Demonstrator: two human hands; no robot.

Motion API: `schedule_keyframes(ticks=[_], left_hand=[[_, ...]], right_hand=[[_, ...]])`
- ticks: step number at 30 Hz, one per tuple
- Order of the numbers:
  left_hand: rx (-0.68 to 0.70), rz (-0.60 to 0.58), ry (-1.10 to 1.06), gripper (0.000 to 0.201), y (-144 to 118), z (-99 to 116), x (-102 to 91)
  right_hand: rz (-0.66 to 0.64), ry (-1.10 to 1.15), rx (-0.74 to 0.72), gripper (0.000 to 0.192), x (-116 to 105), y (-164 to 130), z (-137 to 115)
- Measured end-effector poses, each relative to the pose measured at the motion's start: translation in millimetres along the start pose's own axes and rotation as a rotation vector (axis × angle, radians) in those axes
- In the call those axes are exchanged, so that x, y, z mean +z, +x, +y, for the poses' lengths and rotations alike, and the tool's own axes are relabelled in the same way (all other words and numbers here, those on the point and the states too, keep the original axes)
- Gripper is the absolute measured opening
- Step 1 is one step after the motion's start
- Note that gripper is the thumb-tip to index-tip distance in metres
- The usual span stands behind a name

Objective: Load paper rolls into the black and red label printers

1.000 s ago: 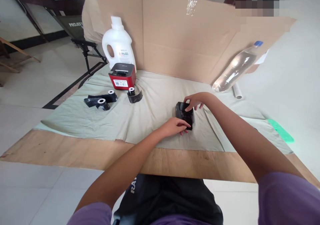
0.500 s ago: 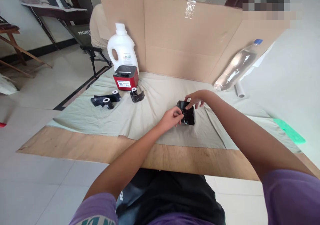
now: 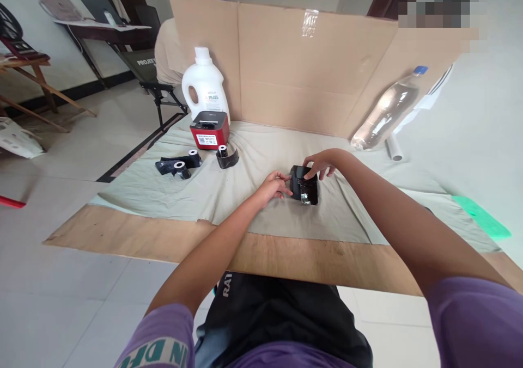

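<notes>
A black box-shaped object (image 3: pixel 297 184) sits on the cloth in front of me. Glossy black film (image 3: pixel 309 191) covers its right part and shines near the front edge. My right hand (image 3: pixel 321 164) is curved over the far right corner, thumb on top and fingers down the side. At the left side, my left hand (image 3: pixel 275 187) has its fingers spread, with the fingertips at the box's edge. Further left lie black ribbon rolls with white cores, one roll (image 3: pixel 181 170) in front of another (image 3: pixel 195 157). A third roll (image 3: pixel 223 151) stands within a loop of dark film.
Behind the rolls stand a red and black printer (image 3: pixel 210 131) and a white jug (image 3: pixel 206 87). A cardboard screen (image 3: pixel 294 68) borders the back. At the right are a clear bottle (image 3: pixel 386 109), a white tube (image 3: pixel 394 147) and a green piece (image 3: pixel 482 215). A person (image 3: pixel 167 52) sits behind.
My left hand has moved left off the glossy film, and its pinched fingers have spread beside the box. My right hand stays on the corner. The view has shifted slightly.
</notes>
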State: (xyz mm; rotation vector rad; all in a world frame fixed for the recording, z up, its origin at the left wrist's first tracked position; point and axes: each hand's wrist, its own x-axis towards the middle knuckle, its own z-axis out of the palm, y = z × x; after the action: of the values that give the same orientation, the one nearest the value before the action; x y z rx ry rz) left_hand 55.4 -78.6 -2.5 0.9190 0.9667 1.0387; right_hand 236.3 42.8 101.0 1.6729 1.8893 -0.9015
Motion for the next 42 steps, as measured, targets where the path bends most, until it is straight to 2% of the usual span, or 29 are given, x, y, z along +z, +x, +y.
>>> schedule_keyframes(ticks=[5, 9, 14, 16, 19, 24, 29, 36, 40, 42], left_hand=[[-0.003, 0.036, 0.029, 0.031, -1.1, 2.0, 2.2], [0.016, 0.057, 0.052, 0.030, -2.2, 1.0, 5.2], [0.049, 0.052, 0.095, 0.030, 0.4, -4.5, 5.5], [0.087, 0.054, 0.141, 0.032, 2.0, -7.0, 5.3], [0.151, 0.069, 0.244, 0.042, 3.6, -9.6, 4.9], [0.213, 0.032, 0.325, 0.055, 3.3, -11.1, 3.9], [0.264, 0.006, 0.421, 0.065, 5.2, -16.5, 1.9], [0.436, -0.022, 0.621, 0.071, 4.3, -23.3, -0.5], [0.486, 0.013, 0.716, 0.059, 4.9, -20.2, 5.0], [0.418, 0.058, 0.682, 0.051, 10.2, -15.5, 8.2]], right_hand=[[-0.008, 0.059, -0.014, 0.093, 1.9, 1.7, 5.0], [-0.009, 0.107, -0.021, 0.100, 4.7, 4.7, 12.5], [-0.032, 0.264, -0.086, 0.103, 18.1, 1.7, 31.0], [0.006, 0.343, -0.135, 0.097, 29.5, 1.3, 39.8], [0.128, 0.479, -0.241, 0.089, 50.2, 4.9, 51.7], [0.252, 0.591, -0.358, 0.087, 74.1, 13.8, 64.9], [0.276, 0.713, -0.388, 0.087, 81.9, 17.1, 74.2], [0.321, 0.810, -0.401, 0.078, 88.3, 16.1, 74.4], [0.360, 0.846, -0.413, 0.071, 91.4, 15.8, 73.4], [0.372, 0.824, -0.422, 0.062, 92.5, 17.3, 73.6]])
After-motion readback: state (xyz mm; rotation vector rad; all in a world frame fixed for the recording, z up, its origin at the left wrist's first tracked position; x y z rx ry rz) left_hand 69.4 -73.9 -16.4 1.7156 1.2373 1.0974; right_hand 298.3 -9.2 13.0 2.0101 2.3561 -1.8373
